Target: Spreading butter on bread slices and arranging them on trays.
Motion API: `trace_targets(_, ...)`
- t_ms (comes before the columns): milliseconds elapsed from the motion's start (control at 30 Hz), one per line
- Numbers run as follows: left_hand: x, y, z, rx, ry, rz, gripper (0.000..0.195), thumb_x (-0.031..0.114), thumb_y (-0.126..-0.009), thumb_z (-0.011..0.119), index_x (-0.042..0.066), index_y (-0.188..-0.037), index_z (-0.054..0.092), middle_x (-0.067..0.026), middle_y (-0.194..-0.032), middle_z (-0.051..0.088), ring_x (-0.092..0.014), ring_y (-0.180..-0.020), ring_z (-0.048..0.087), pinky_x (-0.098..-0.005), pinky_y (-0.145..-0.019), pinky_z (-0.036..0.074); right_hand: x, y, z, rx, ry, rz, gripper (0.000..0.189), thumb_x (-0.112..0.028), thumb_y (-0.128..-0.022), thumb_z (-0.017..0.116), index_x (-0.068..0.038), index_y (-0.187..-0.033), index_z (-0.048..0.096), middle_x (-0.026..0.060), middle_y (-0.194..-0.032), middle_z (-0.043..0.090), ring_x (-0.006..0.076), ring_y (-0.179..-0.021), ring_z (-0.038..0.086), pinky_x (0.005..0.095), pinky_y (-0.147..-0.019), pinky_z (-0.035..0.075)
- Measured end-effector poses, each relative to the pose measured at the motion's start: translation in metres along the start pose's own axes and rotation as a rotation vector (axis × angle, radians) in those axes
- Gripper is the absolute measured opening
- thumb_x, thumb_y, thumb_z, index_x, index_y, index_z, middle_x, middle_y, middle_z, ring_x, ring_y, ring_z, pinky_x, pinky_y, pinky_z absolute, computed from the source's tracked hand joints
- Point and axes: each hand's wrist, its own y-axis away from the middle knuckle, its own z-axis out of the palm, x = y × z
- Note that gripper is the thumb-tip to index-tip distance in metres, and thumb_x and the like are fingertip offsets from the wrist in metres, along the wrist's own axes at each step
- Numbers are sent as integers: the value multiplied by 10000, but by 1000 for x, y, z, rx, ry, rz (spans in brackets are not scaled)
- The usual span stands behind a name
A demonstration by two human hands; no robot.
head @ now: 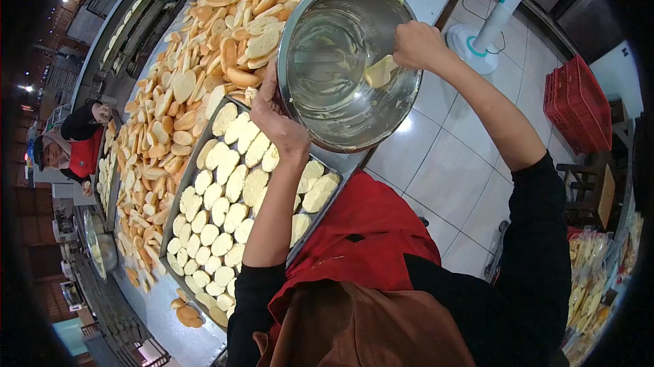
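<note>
My left hand point(278, 124) grips the near left side of a large stainless steel mixing bowl point(332, 60), which is tilted toward me. Pale cream streaks line the bowl's inside. In my right hand point(419, 46) is a scraper point(380, 71) coated with pale cream, held inside the bowl near its right wall; its handle is hidden by my fingers. Below and left of the bowl lies a metal baking tray point(311, 231) with rows of cream-topped bread slices point(221, 211). My left forearm passes over the tray and hides part of it.
A large heap of sliced bread point(168, 121) covers much of the metal table point(168, 311). Across it, a co-worker in a red apron point(84, 155) is beside another tray point(106, 173). A metal bowl point(104, 252) stands at the far left. Red crates point(577, 104) and a fan point(480, 42) stand at right.
</note>
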Motion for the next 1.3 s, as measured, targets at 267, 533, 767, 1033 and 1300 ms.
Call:
trace_targets(267,-2,3,-3,-53,-37,-10,740,469,-942,119,-120,-1307,378,-181,-1276,499,-258,-1182,464,-363,-1035,328,5,22,26,-201,-274,-107,222,-181,-640,631,-114,-826,733,182,-757,659,359,-764,640,416,-702,513)
trace_targets(533,-1,6,0,30,-31,70,650,373,-945,185,-129,-1200,509,-175,-1132,591,-227,-1053,561,-312,-928,426,-25,35,38,-393,-828,44,219,-126,-711,623,-66,-891,731,111,-625,652,154,-508,603,295,-551,476)
trace_targets(767,-3,11,-7,27,-61,119,622,354,-948,209,-126,-1224,491,-184,-1141,589,-233,-1062,560,-316,-930,430,17,64,14,-52,-251,108,192,-172,-664,651,-114,-829,733,163,-706,659,321,-674,648,407,-651,519)
trace_targets(1033,-6,24,0,35,56,126,575,309,-941,245,-128,-1241,468,-191,-1236,531,-252,-1117,531,-330,-971,403,-84,147,74,1,-629,148,258,-59,-734,567,-65,-956,698,211,-672,600,287,-570,614,385,-557,478)
trace_targets(1300,4,29,6,36,18,92,537,277,-933,278,-119,-1237,476,-180,-1196,551,-243,-1088,544,-326,-950,419,-52,140,74,383,-1043,234,285,-25,-794,525,-39,-1039,671,160,-723,667,223,-553,616,351,-525,467)
